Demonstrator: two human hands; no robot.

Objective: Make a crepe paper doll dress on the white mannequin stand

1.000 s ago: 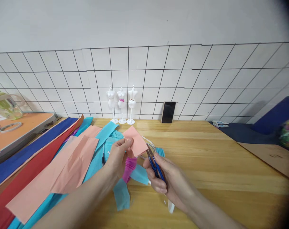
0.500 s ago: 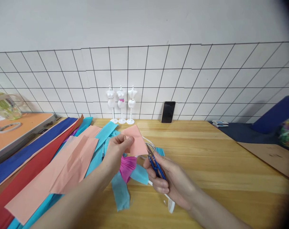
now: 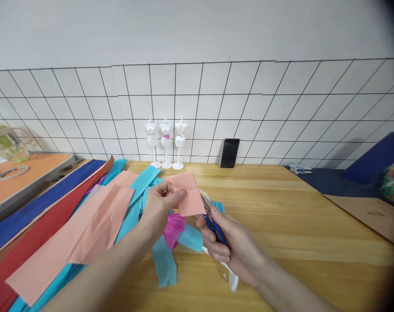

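Observation:
A square of folded pink paper is pinched between the thumb and fingers of my left hand. My right hand is closed round blue-handled scissors, whose blades point up at the lower right corner of the pink square. Whether the blades touch the paper is hard to tell. Below the hands lie a gathered magenta piece and light blue strips.
Long blue, red and pink sheets cover the left side. Three white mini mannequins and a phone stand by the tiled wall. An orange board lies far left, brown card at right.
The pink square has shifted slightly right and down, nearer to the scissors. The scissors in my right hand have also moved slightly, and their handles look closer together.

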